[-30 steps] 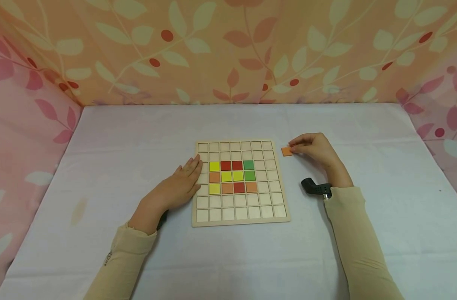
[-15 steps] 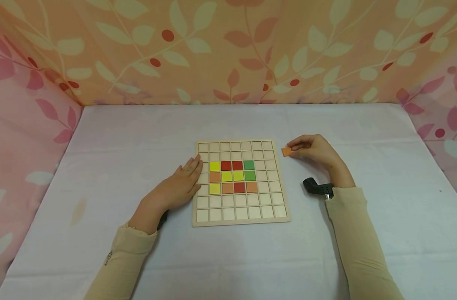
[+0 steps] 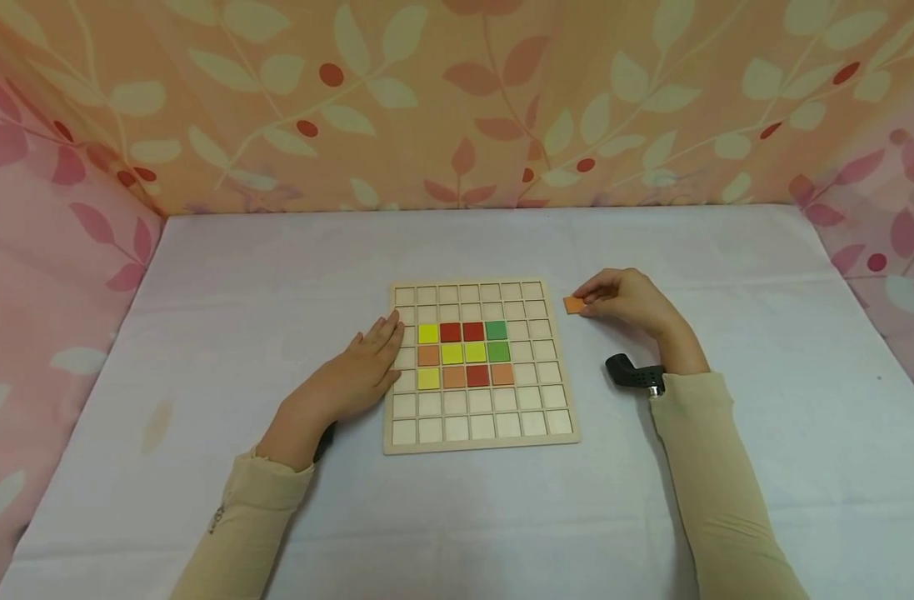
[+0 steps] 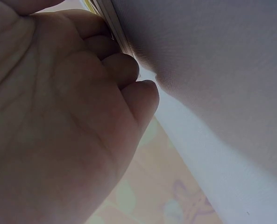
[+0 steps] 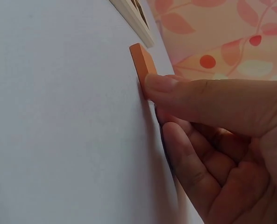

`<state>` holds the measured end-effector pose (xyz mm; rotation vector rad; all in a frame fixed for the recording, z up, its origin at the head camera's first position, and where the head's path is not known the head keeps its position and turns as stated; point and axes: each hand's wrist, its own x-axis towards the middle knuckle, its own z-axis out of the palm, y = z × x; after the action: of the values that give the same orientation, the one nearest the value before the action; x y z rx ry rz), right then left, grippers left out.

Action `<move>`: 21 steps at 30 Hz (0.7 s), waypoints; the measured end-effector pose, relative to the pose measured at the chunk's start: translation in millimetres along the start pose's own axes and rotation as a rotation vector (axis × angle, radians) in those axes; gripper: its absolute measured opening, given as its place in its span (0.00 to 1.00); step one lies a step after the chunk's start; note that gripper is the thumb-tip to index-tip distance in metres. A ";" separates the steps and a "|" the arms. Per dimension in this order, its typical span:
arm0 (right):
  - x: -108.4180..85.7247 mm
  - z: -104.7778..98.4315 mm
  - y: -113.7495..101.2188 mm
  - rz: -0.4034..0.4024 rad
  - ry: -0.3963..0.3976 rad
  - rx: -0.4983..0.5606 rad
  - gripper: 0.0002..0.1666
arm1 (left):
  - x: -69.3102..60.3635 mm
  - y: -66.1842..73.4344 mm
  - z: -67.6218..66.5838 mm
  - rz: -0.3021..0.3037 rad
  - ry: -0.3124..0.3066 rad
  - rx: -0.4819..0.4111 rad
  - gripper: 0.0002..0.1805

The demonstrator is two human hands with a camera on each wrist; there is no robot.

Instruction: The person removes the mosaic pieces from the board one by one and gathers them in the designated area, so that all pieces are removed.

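A square wooden grid board [image 3: 481, 447] lies flat on the white table. Its middle cells hold several coloured square tiles: yellow, red, green and orange, in three rows. My left hand [image 3: 357, 371] rests at the board's left edge, fingers stretched out and touching the rim; the left wrist view shows its palm side against the board's edge [image 4: 116, 23]. Right of the board's upper corner, my right hand [image 3: 631, 304] pinches an orange square tile [image 3: 572, 305] between thumb and fingers. In the right wrist view that tile [image 5: 142, 63] is tilted, close to the tabletop.
White cloth covers the table [image 3: 457, 533]. A patterned orange curtain [image 3: 457, 100] stands along the back edge, with pink patterned panels [image 3: 52, 250] at the sides. A black camera mount [image 3: 631, 373] sticks out from the right wrist.
The right hand has shifted only slightly, and the orange tile stays in its pinch. The left hand and the tiles on the board stay in place.
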<state>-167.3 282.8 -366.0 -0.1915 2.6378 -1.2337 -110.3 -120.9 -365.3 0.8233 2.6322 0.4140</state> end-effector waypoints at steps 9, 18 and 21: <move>0.7 -5.6 7.0 0.027 0.001 0.001 0.19 | -0.9 -0.3 -0.1 0.001 0.003 0.000 0.35; 0.7 -6.0 11.2 0.037 0.028 0.121 0.20 | -0.6 -0.4 0.4 0.006 0.006 0.008 0.35; 0.2 -6.3 13.0 0.044 0.039 0.171 0.20 | -0.4 0.3 0.3 0.007 0.008 0.010 0.35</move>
<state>-169.4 295.7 -372.1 -0.0807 2.5371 -1.4530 -109.7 -120.9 -365.4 0.8362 2.6413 0.4064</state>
